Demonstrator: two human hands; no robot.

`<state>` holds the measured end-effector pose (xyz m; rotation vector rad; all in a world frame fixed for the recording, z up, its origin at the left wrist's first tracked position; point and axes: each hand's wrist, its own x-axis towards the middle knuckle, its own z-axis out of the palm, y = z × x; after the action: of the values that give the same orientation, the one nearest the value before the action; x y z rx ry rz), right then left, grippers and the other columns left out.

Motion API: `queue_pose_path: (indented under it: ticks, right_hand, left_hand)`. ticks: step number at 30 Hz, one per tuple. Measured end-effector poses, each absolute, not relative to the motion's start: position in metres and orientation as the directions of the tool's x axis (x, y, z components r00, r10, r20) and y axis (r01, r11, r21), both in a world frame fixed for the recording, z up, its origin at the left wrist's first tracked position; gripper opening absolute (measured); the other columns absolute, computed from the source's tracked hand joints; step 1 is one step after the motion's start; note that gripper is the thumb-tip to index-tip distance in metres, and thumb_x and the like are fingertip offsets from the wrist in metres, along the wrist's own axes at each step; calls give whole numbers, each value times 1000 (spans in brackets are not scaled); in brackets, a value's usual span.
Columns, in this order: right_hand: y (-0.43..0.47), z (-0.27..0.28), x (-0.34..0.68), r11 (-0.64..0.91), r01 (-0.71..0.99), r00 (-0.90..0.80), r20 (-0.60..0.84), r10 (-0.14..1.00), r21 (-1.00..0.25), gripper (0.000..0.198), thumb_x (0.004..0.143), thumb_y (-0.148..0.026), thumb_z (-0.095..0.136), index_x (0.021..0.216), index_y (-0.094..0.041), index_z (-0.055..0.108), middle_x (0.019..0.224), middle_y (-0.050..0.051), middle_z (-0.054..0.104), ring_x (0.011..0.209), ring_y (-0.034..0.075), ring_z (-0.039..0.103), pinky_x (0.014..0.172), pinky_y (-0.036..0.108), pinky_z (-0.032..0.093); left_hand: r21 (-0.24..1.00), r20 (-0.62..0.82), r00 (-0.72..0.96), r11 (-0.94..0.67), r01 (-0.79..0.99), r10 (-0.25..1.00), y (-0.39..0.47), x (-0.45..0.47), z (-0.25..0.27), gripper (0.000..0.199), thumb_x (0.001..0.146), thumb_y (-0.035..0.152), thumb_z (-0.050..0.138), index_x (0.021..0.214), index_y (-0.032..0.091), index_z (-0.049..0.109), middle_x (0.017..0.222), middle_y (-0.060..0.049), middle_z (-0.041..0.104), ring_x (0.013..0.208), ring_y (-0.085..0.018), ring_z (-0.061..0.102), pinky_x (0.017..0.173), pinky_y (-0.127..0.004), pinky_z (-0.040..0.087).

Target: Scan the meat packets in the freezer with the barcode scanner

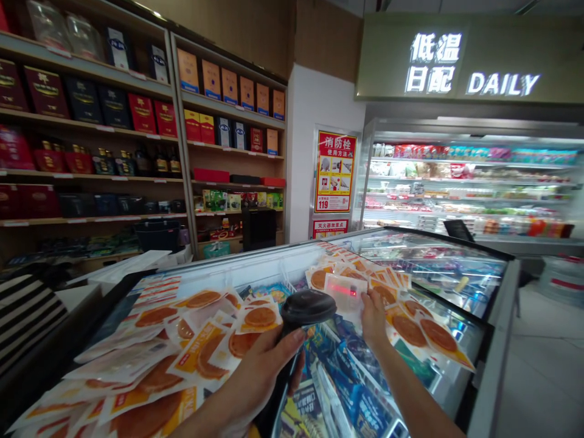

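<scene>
My left hand [269,359] is wrapped round the handle of a black barcode scanner [309,305]. My right hand [375,313] pinches the edge of a white packet [345,293], its back side turned up. A red scan light falls across the label on that packet. Orange and white packets with round brown pancake-like cakes lie in a large pile [155,365] to the left of my left hand. Another pile of the same packets [426,331] spreads behind and to the right of my right hand, on the freezer's glass.
Below my hands is a chest freezer [497,340] with glass lids and blue packages [337,377] inside. Shelves of boxes and bottles [91,100] line the left wall. A lit open fridge [469,182] stands at the back right. Striped cloth [27,316] shows at the left edge.
</scene>
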<state>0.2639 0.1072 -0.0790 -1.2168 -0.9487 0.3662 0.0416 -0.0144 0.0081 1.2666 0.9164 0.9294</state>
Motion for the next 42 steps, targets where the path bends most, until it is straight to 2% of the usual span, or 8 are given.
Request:
queue_pose_path:
  ticks: [7, 11, 16, 21, 28, 32, 35, 42]
  right_hand:
    - [107, -80, 263, 338, 227, 575, 406, 710, -913, 17, 65, -31, 40, 71, -18, 49, 63, -1, 50, 61, 15, 45, 57, 27, 35]
    - [107, -81, 263, 329, 226, 585, 398, 707, -917, 16, 64, -31, 40, 67, -18, 48, 61, -1, 49, 61, 15, 44, 58, 28, 34]
    - [112, -77, 260, 333, 224, 603, 398, 691, -916, 20, 64, -31, 39, 72, -16, 49, 70, 2, 52, 69, 16, 45, 63, 29, 34]
    - [115, -72, 255, 388, 235, 576, 449, 683, -891, 27, 64, -31, 37, 79, -15, 52, 80, 5, 56, 75, 17, 48, 69, 29, 35]
    - [111, -73, 256, 397, 281, 576, 484, 659, -874, 28, 64, -32, 37, 79, -14, 52, 78, 7, 56, 73, 19, 49, 67, 31, 36]
    - [106, -71, 260, 354, 349, 596, 497, 631, -868, 23, 66, -30, 36, 76, -14, 49, 75, 8, 54, 71, 20, 48, 66, 33, 35]
    - [102, -68, 256, 355, 409, 570, 539, 620, -841, 22, 69, -29, 34, 80, -14, 46, 76, 9, 52, 71, 20, 47, 65, 32, 36]
    - [89, -69, 201, 420, 542, 323, 642, 696, -728, 22, 76, -30, 31, 85, -16, 45, 74, 7, 55, 68, 18, 51, 62, 29, 37]
  left_hand:
    - [991, 10, 300, 29, -128, 954, 3, 44, 0, 32, 67, 47, 48, 63, 15, 44, 49, 4, 45, 41, -6, 40, 42, -19, 30]
    - [990, 10, 364, 41, -132, 931, 7, 46, -4, 31, 68, 45, 46, 63, 15, 45, 47, 4, 44, 40, -6, 39, 41, -19, 29]
    - [989, 67, 340, -18, -147, 938, 5, 51, -9, 28, 71, 41, 44, 60, 15, 43, 44, 5, 42, 38, -5, 37, 40, -18, 28]
    - [994, 10, 403, 35, -103, 915, 0, 50, -6, 28, 70, 42, 45, 63, 15, 44, 45, 5, 43, 38, -5, 38, 40, -18, 29]
    - [996, 18, 433, 19, -82, 901, -7, 43, -1, 32, 67, 47, 46, 65, 15, 44, 53, 3, 48, 40, -5, 40, 40, -19, 31]
    - [998, 64, 277, -67, 2, 959, 3, 25, 8, 34, 67, 48, 46, 59, 15, 43, 43, 5, 43, 36, -5, 37, 37, -18, 28]
    - [998, 36, 92, -41, 53, 995, 12, 2, 16, 33, 63, 47, 50, 58, 16, 42, 41, 6, 42, 35, -6, 38, 36, -18, 28]
    - [991, 51, -164, -29, 131, 985, 26, -52, 24, 36, 56, 50, 55, 57, 15, 45, 41, 5, 46, 35, -7, 41, 37, -19, 32]
